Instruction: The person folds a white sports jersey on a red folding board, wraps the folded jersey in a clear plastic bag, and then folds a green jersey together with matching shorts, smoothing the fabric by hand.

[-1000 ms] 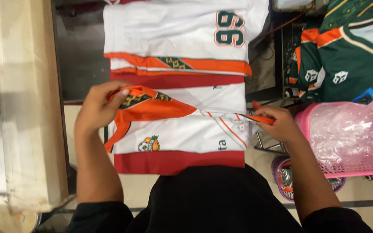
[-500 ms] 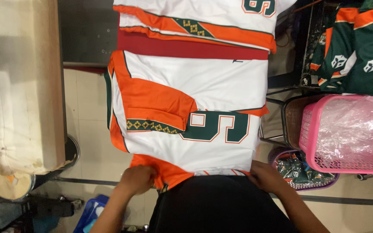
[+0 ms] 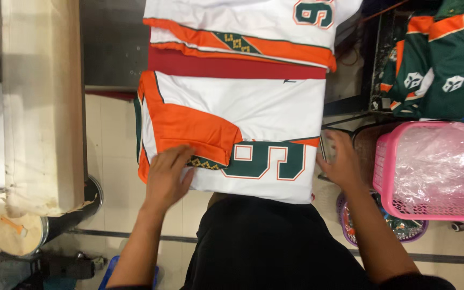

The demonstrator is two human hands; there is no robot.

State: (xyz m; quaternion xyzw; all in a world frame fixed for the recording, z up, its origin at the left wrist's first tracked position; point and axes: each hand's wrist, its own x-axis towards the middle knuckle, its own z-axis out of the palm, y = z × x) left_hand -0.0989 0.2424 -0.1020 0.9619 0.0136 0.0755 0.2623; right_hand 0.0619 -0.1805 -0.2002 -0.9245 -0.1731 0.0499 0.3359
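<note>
While the folded white jersey with orange sleeve [image 3: 232, 139] lay flat, left hand [image 3: 168, 177] pressed it open-palmed; right hand [image 3: 341, 161] steadied its edge, fingers spread. Mid-fold; squaring edges likely needed next.

folded jersey [image 3: 253, 115]: white, orange sleeve, green numeral | basket [image 3: 430, 172]: pink | hung jerseys [image 3: 447, 75]: green, orange trim

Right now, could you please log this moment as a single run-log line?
left hand: flat on folded white jersey | right hand: at jersey's right edge | pink basket: right of jersey
</note>
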